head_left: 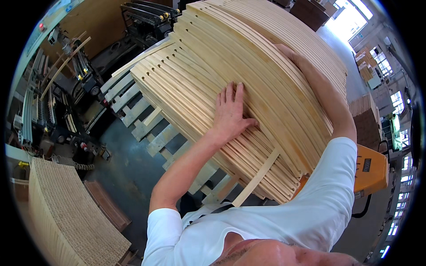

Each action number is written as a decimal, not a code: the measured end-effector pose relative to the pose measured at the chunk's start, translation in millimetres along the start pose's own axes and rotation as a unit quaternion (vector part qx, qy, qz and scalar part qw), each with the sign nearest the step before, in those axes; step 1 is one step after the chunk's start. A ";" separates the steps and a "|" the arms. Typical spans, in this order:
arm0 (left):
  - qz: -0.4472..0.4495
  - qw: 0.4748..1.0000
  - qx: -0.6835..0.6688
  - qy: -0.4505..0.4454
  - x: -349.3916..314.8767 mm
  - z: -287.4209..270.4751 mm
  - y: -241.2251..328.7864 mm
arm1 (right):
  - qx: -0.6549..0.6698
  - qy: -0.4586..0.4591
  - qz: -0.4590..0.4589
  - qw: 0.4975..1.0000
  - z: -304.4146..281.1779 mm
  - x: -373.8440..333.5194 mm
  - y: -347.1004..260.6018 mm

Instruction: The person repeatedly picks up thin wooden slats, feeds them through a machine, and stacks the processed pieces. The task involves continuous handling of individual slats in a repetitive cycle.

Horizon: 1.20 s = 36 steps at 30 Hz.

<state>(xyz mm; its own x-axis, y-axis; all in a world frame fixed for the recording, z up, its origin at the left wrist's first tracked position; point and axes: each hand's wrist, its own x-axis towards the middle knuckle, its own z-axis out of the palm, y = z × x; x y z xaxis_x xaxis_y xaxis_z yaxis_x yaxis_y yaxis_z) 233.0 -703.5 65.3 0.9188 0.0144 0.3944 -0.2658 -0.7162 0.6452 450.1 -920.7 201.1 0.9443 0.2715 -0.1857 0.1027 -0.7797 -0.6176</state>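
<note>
Long pale wooden slats [253,88] with small dark holes near their ends lie packed side by side in a large layered stack. My left hand [230,108] rests on the lower slats, its fingers stretched out and thumb spread, beside the side of a raised group of slats. Over that raised group reaches my right arm. My right hand [288,53] touches its far side, at a gap before another row of slats [284,22]; most of its fingers are hidden. A loose narrow wooden strip [257,177] lies across the near end of the stack.
A slatted pallet [164,139] sits under the stack. Near right stands an orange machine part [370,170]. Dark machinery [146,17] is at the far left, and a tall pile of boards [75,208] at the near left. More stacked boards [366,115] stand at right.
</note>
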 end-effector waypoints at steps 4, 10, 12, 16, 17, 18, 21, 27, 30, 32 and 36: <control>0.016 1.000 -0.009 0.003 -1.5 4.0 2.7 | -0.015 0.043 0.025 0.999 -26.6 -23.0 27.6; 0.014 0.999 -0.029 -0.005 -3.4 4.0 3.6 | -0.014 0.066 0.043 0.997 -35.5 -41.2 45.1; -0.009 1.000 -0.012 0.000 -3.2 0.0 -1.6 | -0.004 0.058 0.028 0.998 -30.2 -29.6 47.7; -0.016 0.999 -0.029 -0.006 -6.1 0.8 -2.6 | -0.006 0.067 0.034 0.997 -35.2 -39.5 52.4; -0.010 0.999 -0.032 -0.005 -5.5 0.4 -2.1 | -0.007 0.071 0.034 0.997 -36.2 -41.5 50.6; -0.003 0.999 -0.035 -0.004 -5.8 -0.2 -1.5 | -0.009 0.071 0.035 0.997 -35.2 -44.1 49.9; -0.019 0.999 -0.017 -0.029 -5.4 -3.5 1.5 | -0.009 0.071 0.035 0.997 -28.9 -49.4 44.6; -0.009 0.999 -0.020 -0.032 -17.2 -22.2 -7.8 | -0.005 0.063 0.027 0.998 -16.6 -53.2 27.5; -0.003 1.000 -0.015 -0.022 -28.7 -29.1 -10.3 | -0.005 0.054 0.023 0.998 -8.1 -55.7 17.0; -0.006 1.000 -0.020 -0.021 -36.6 -31.8 -8.5 | -0.006 0.047 0.020 0.999 -1.5 -57.5 10.2; -0.028 1.000 -0.009 -0.003 -56.3 -37.6 -5.2 | -0.012 0.028 0.011 0.999 17.7 -50.4 -7.4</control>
<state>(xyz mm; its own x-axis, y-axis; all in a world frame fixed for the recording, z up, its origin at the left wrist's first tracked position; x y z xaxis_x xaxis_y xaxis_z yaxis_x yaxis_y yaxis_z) 171.7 -674.3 64.3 0.9342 0.0496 0.3533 -0.2193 -0.7011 0.6784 396.2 -918.7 201.5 0.9623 0.2224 -0.1566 0.0876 -0.7984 -0.5957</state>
